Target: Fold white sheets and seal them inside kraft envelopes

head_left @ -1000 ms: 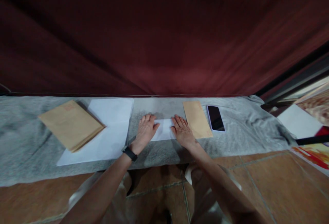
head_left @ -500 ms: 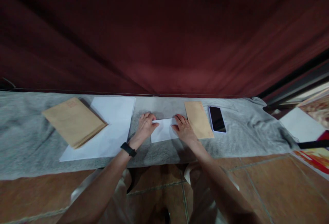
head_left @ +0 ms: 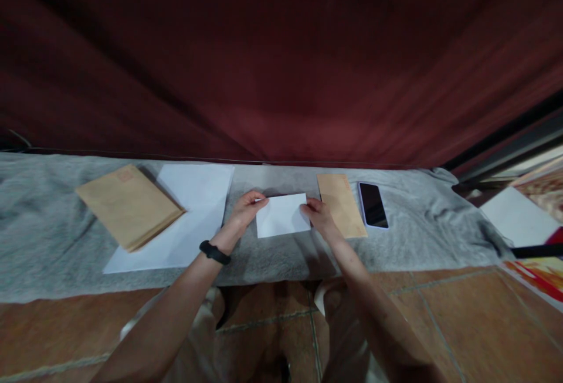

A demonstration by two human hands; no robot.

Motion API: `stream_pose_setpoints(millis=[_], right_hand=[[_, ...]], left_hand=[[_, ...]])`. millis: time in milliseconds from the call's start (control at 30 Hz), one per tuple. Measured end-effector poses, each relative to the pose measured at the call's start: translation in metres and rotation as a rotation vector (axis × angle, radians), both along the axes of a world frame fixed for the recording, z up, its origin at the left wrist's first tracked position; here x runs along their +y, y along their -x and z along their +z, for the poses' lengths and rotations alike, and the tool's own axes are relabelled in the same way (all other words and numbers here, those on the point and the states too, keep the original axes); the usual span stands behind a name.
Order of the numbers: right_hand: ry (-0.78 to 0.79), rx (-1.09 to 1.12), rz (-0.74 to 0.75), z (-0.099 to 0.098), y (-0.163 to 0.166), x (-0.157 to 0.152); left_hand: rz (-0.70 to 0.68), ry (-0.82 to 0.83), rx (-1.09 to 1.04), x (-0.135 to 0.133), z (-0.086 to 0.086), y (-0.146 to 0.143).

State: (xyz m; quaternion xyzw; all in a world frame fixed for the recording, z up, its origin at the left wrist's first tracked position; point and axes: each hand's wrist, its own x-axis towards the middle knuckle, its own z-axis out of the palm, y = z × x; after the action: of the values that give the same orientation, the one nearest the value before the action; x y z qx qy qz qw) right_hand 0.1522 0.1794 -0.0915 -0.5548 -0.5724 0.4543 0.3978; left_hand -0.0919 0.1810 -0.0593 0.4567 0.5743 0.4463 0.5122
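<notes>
We take the lone brown envelope [head_left: 341, 204] as our marker; it lies flat on the grey cloth [head_left: 272, 260], its long side running away from the person. Just to the left of it we find the folded white sheet [head_left: 282, 215], a small rectangle held between both hands. The left hand [head_left: 246, 210] grips the sheet's edge farther from the envelope, fingers curled over the top corner and thumb against the paper. The right hand [head_left: 320, 216] pinches the edge nearer the envelope, so this hand sits between sheet and envelope, its knuckles almost against the envelope's left side. The two hands are apart, each closed on its own end of the sheet. We cannot tell whether the sheet lies flat on the cloth or is raised a little above it.

A black wristband [head_left: 214, 252] circles the left wrist, left of the envelope and nearer the person. Just right of the envelope, side by side with it, lies a phone [head_left: 373, 204], dark screen up. Well to the left of the envelope, beyond the left hand, we see large white sheets [head_left: 189, 213] spread on the cloth, and a stack of brown envelopes [head_left: 129, 206] set aslant across their far-left corner. Behind the envelope hangs a dark red curtain [head_left: 281, 66]. On the near side, past the cloth's edge, we see a brown tiled floor [head_left: 461, 312].
</notes>
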Motion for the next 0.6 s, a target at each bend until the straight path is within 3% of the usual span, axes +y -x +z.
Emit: stream_pose_setpoints(millis=[167, 333, 600], right_hand=[[0.194, 0.266, -0.135, 0.005, 0.001, 0.001], [0.22, 0.348, -0.273, 0.013, 0.0, 0.002], [0.33, 0.46, -0.102, 0.021, 0.007, -0.015]], left_hand=[[-0.047, 0.142, -0.187, -0.005, 0.002, -0.001], [-0.19, 0.222, -0.202, -0.012, 0.006, 0.001], [-0.161, 0.201, -0.199, -0.008, 0.002, 0.003]])
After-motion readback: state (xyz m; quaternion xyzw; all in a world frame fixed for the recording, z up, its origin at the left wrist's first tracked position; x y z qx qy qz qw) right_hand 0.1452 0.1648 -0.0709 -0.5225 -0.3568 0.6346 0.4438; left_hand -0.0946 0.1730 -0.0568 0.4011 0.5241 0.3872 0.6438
